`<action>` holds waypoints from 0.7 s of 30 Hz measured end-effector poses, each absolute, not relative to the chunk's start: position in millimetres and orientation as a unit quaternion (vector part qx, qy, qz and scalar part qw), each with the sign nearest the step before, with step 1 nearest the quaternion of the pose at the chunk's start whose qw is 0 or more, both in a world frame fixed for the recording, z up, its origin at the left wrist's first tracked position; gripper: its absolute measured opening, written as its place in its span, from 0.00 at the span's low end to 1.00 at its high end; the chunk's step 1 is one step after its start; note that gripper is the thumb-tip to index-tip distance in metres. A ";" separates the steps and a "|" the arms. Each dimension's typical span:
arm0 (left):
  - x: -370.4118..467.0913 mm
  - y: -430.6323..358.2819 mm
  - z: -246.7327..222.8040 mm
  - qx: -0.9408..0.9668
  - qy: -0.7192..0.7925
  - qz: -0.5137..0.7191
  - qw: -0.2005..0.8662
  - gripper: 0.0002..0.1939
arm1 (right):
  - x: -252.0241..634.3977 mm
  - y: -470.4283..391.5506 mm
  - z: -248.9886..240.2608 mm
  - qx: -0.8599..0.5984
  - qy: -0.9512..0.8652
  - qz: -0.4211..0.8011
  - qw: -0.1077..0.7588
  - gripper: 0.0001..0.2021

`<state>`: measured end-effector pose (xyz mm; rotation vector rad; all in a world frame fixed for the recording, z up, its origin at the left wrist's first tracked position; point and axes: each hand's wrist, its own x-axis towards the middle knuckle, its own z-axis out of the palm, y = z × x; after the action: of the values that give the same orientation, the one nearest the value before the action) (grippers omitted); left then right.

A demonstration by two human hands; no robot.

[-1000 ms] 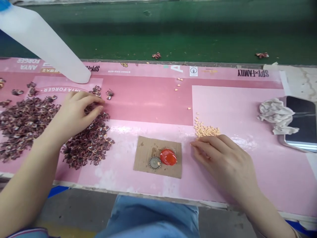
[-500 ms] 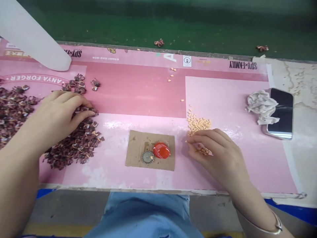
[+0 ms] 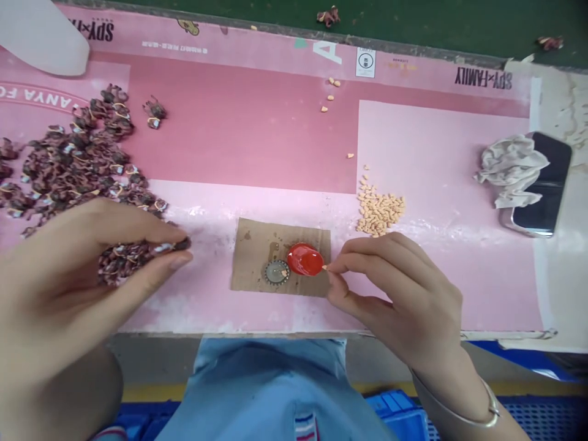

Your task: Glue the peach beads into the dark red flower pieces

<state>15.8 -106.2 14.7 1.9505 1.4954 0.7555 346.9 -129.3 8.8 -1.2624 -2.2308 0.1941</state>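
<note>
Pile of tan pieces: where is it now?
In the head view, the tan pile lies on the pink sheet, right of the cardboard and just beyond the right hand.

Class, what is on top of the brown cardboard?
A glossy red piece and a grey crimped cap holding a tan bit. The cardboard beneath both, and under the right hand, is covered.

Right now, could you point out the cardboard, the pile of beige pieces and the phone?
Cardboard (image 3: 250, 264): head view, on its bare left part.
Pile of beige pieces (image 3: 380, 212): head view, on its middle.
Phone (image 3: 551, 199): head view, on its dark screen.
</note>
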 end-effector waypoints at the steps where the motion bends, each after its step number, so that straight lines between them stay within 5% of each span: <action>1: 26.0 -111.2 14.9 0.726 0.554 0.299 0.278 0.12 | 347.6 -128.9 8.3 -0.471 -0.834 0.069 0.278 0.12; 11: 56.6 -134.3 17.0 0.698 0.549 0.329 0.319 0.25 | 348.2 -129.8 5.4 -0.478 -0.833 0.068 0.269 0.13; 21: 94.3 -148.2 14.0 0.599 0.590 0.405 0.358 0.20 | 347.3 -132.5 13.2 -0.496 -0.817 0.096 0.279 0.14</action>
<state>94.3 -148.2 14.0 1.5470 1.5238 1.0451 347.3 -132.5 13.2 -1.3296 -2.1913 0.2578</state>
